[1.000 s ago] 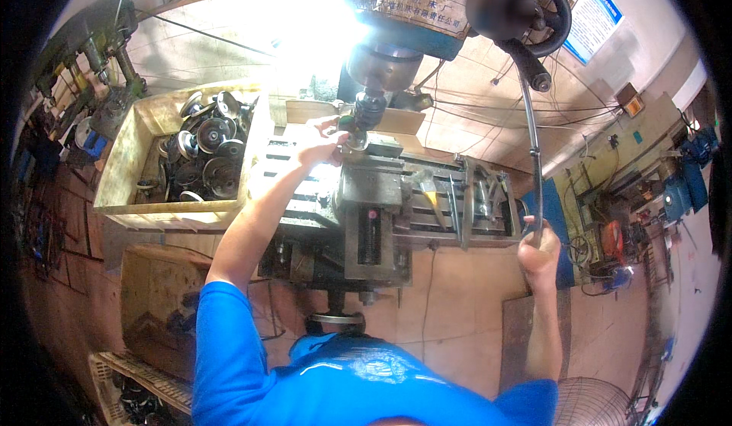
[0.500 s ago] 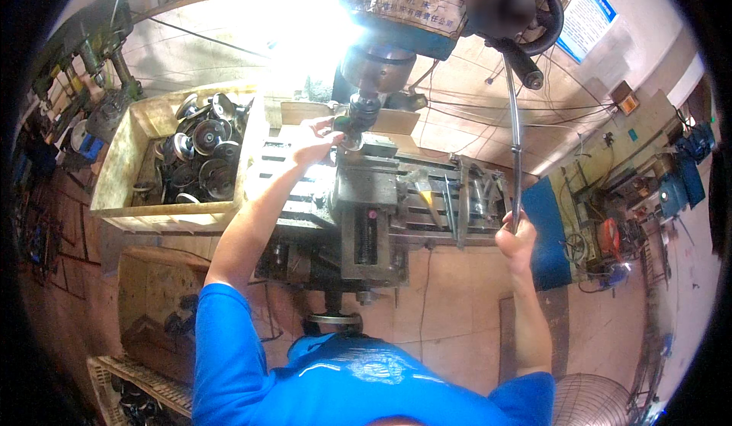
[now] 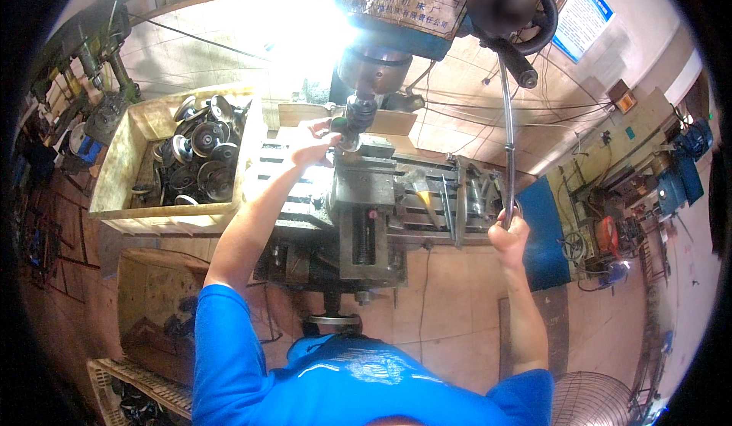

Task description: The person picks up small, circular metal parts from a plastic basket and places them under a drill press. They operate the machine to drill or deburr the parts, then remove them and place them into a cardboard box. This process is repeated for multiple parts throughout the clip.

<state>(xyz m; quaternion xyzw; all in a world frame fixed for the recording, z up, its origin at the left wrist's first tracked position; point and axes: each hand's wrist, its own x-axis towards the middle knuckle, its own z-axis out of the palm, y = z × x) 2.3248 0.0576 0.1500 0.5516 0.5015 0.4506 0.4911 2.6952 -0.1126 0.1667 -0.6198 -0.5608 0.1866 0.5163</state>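
My left hand [image 3: 311, 144] is at the machine vise [image 3: 366, 178], its fingers pinching a small round metal part [image 3: 350, 142] right below the tool holder [image 3: 361, 110] of the spindle [image 3: 377, 68]. The part is half hidden by fingers and tool, so its full shape does not show. Out to the right, my right hand [image 3: 509, 232] is wrapped round the lower end of a long metal lever [image 3: 508, 132]. That lever hangs from the machine head [image 3: 400, 3], beside a black handwheel [image 3: 545, 14].
A yellowish bin [image 3: 164, 216] of flanged metal discs [image 3: 207, 138] stands left of the slotted machine table [image 3: 293, 168]. A yellow-handled brush [image 3: 424, 193] and a thin rod [image 3: 447, 201] lie on the table's right part. A bright lamp glares behind the spindle.
The lever's lower end and my right hand on it have shifted slightly left. My left hand stays at the metal part under the spindle.
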